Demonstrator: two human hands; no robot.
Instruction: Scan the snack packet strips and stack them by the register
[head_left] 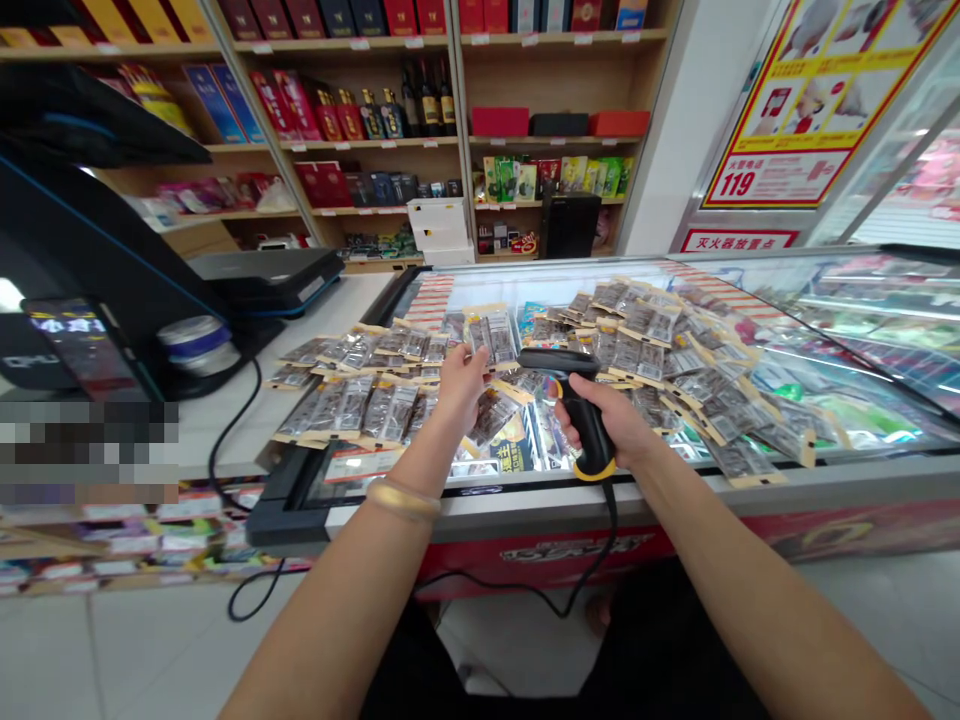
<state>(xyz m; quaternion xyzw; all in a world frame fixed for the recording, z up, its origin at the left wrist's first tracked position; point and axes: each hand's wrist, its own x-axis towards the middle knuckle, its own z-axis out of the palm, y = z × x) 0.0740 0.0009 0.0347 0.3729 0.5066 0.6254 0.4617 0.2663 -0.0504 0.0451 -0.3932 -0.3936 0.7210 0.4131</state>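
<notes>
Head view, seen through my camera:

Item: one brown packet (pixel 491 335), tan-edged, above the middle of the glass-topped freezer (pixel 847 487), lifted toward the far edge. My left hand (pixel 463 385) has it; fingers narrow, pinched on the packet's near left side.

Item: one scanner (pixel 594 430), black with yellow trim, upright above the freezer near the middle of its near edge. My right hand (pixel 619 415) has it; fingers wrapped around the grip. The scanner's head points left, just beside the packet; whether the two touch, I cannot tell.

Item: one black cable (pixel 613 520), from the base of the grip down past the freezer's near edge, then off to the left.

Item: left pile of packets (pixel 360 390), same kind, in overlapping rows over the freezer's left end, reaching near its near left corner.

Item: right heap of packets (pixel 675 350), larger and looser, spread from near the far edge down to the near edge, right of the scanner.

Item: one gold bracelet (pixel 403 498), on my left wrist.

Item: one desk (pixel 202 430), adjoining the freezer's left edge. On it, a black till (pixel 97 240) at the left, a flat scale (pixel 262 275) toward the far edge, and rolls of tape (pixel 195 345) between.

Item: wooden shelves (pixel 555 70), beyond the freezer's far edge, carrying boxes and bottles (pixel 427 105).
</notes>
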